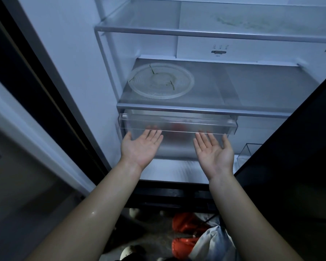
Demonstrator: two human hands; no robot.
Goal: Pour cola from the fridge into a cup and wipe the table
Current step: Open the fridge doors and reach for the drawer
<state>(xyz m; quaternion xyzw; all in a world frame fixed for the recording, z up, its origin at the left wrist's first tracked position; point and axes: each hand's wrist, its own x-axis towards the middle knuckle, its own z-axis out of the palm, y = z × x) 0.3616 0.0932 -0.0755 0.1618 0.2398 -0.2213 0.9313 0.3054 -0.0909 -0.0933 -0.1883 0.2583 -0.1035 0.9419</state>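
Fingers of the left hand (141,146) and right hand (214,149) are straight and released, palms up, their tips tucked under the clear front lip of the drawer (177,121) and grasping nothing. Between the two sets of fingers, behind the drawer's frosted front, sits a red shape (178,128), too blurred to tell as cola. Above the fingers a round glass plate (160,81) lies on the shelf (252,87), nearer the left ones.
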